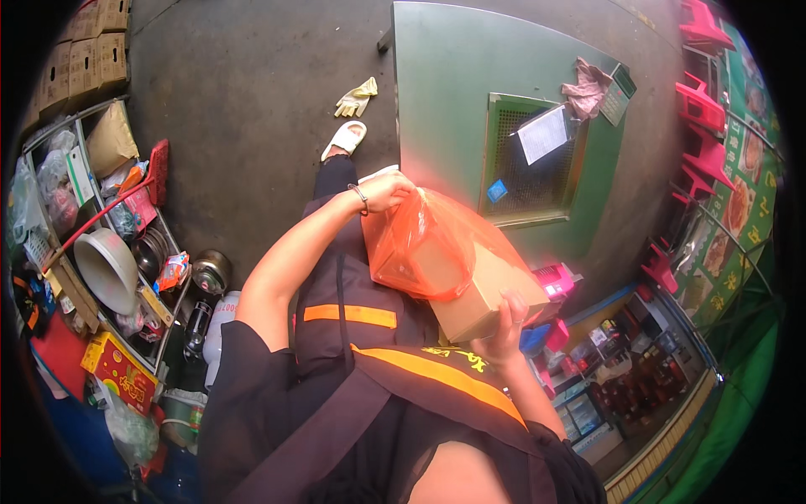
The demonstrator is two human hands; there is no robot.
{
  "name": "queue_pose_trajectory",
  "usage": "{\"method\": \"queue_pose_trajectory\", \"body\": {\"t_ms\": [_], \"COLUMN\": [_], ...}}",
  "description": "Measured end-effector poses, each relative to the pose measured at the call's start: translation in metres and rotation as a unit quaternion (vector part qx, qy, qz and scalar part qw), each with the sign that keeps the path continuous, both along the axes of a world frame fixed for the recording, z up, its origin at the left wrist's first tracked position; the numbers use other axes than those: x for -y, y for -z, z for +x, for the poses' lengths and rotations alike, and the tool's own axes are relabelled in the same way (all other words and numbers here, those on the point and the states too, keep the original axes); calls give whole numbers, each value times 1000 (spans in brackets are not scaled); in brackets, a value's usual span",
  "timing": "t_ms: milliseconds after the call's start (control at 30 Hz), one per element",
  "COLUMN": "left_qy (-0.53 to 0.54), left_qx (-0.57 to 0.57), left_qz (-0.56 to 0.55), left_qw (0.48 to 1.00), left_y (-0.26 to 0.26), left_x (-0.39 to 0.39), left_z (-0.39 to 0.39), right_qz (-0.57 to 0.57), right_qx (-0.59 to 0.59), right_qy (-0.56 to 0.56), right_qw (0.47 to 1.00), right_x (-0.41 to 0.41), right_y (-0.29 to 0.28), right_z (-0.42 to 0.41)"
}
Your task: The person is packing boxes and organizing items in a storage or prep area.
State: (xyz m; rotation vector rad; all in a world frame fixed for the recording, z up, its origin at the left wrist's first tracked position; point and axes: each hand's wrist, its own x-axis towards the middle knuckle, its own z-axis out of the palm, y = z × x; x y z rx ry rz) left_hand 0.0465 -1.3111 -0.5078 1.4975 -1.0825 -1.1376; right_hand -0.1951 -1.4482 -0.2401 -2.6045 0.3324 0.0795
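My left hand pinches the upper edge of a thin red plastic bag over my lap. The bag covers the far part of a brown cardboard box, whose near end sticks out. My right hand grips that near end, with fingers on the top face and the palm low at the side. A dark shape shows dimly through the film, and the bag's opening is partly hidden. Beyond the bag is a green-topped table.
On the table lie a pink cloth, a calculator and a paper sheet, near a recessed mesh panel. A pale glove is on the floor. A cluttered rack stands left, pink plastic stools right.
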Motion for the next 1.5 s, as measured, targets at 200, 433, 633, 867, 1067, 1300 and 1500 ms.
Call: {"method": "queue_pose_trajectory", "body": {"t_ms": [200, 433, 633, 867, 1067, 1300, 1500], "left_qy": [-101, -139, -115, -69, -18, -140, -150], "left_qx": [-3, 155, 71, -131, -96, -18, -5], "left_qz": [62, 10, 103, 108, 164, 33, -11], "left_qw": [993, 978, 986, 983, 982, 989, 989], "left_y": [-2, -5, -11, -8, -16, -67, -83], "left_x": [-2, 0, 3, 5, 9, 10, 10], "left_z": [-18, -12, -10, -7, -13, -52, -66], "right_qz": [-22, -4, 5, 27, 45, 52, 52], "right_qx": [-62, -81, -93, -86, -72, -64, -34], "right_qy": [-4, -29, -37, -31, -8, 18, -6], "right_qw": [998, 996, 995, 996, 996, 996, 998], "right_x": [7, 8, 5, 1, 1, 1, -4], "right_y": [-9, -10, -7, 0, -2, -8, 0], "right_z": [15, 29, 21, 25, 21, 24, 16]}}
